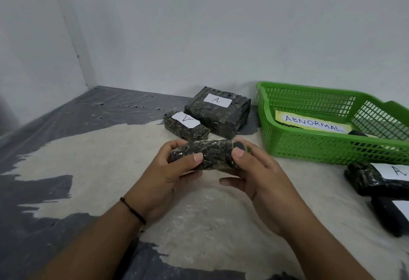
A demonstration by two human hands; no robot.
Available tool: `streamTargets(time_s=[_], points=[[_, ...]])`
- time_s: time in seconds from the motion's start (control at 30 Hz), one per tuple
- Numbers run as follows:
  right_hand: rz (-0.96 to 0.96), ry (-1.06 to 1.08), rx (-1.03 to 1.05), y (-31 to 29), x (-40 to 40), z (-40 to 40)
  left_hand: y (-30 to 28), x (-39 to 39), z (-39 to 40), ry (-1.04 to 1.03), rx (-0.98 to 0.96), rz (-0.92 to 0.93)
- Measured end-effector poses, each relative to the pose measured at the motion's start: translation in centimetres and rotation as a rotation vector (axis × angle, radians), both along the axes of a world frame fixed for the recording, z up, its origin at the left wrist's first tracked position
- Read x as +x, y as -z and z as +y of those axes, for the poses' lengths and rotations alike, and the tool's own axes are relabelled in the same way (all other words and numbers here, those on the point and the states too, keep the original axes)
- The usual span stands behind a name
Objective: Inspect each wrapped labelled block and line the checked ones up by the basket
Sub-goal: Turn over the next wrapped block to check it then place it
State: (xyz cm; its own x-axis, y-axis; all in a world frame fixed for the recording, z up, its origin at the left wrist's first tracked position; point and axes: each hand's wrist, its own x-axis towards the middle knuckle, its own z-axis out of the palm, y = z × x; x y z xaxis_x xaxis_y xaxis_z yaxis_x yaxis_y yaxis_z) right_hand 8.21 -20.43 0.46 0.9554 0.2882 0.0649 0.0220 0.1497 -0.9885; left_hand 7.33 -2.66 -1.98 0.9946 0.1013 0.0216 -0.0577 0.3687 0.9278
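Taking the green basket [287, 145] as the landmark: well to its left, the left hand [170, 175] curls round one end of a dark wrapped block [210, 153], thumb on top, fingers underneath. The block is held level in the air, just left of the basket's near corner, probably so its faces can be turned and checked; no label shows on the side in view. The right hand [256, 175] pinches the other end, thumb pressed on the wrap. Behind the held block, left of the basket's far corner, a small block [186, 126] and a larger block [218, 111] lie side by side, seemingly the checked row; each label reads "A". A card [314, 122] inside the basket reads "ABNORMAL". In front of the basket's right end lie two more blocks [376, 180]; one shows "A".
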Motion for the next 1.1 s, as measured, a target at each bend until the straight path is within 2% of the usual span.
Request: streamTargets(time_s=[0.13, 0.17, 0.3, 0.43, 0.6, 0.83, 1.0, 1.1], points=[[-0.162, 0.178, -0.114, 0.1, -0.2, -0.1, -0.3, -0.5, -0.2, -0.172, 0.310, -0.099], [-0.201, 0.208, -0.162, 0.0, -0.4, -0.1, -0.4, -0.7, -0.3, -0.168, 0.338, -0.131], [-0.252, 0.155, -0.280, 0.1, -1.0, 0.6, -0.6, -1.3, -1.0, 0.039, 0.345, -0.223], [-0.283, 0.113, -0.315, 0.4, -1.1, 1.0, -0.5, -1.1, -0.8, 0.028, 0.317, -0.196], [-0.260, 0.115, -0.302, 0.4, -0.6, 0.5, 0.1, -0.9, -0.7, 0.135, 0.146, -0.123], [-0.272, 0.099, -0.338, 0.8, -0.7, 0.5, 0.4, -0.7, -0.6, 0.038, 0.361, -0.190], [-0.325, 0.140, -0.354, 0.7, -0.7, 0.7, 0.6, -0.6, -0.6, 0.095, 0.282, -0.180], [-0.303, 0.116, -0.330, 0.7, -0.8, 0.8, 0.4, -0.5, -0.7, 0.074, 0.320, -0.197]])
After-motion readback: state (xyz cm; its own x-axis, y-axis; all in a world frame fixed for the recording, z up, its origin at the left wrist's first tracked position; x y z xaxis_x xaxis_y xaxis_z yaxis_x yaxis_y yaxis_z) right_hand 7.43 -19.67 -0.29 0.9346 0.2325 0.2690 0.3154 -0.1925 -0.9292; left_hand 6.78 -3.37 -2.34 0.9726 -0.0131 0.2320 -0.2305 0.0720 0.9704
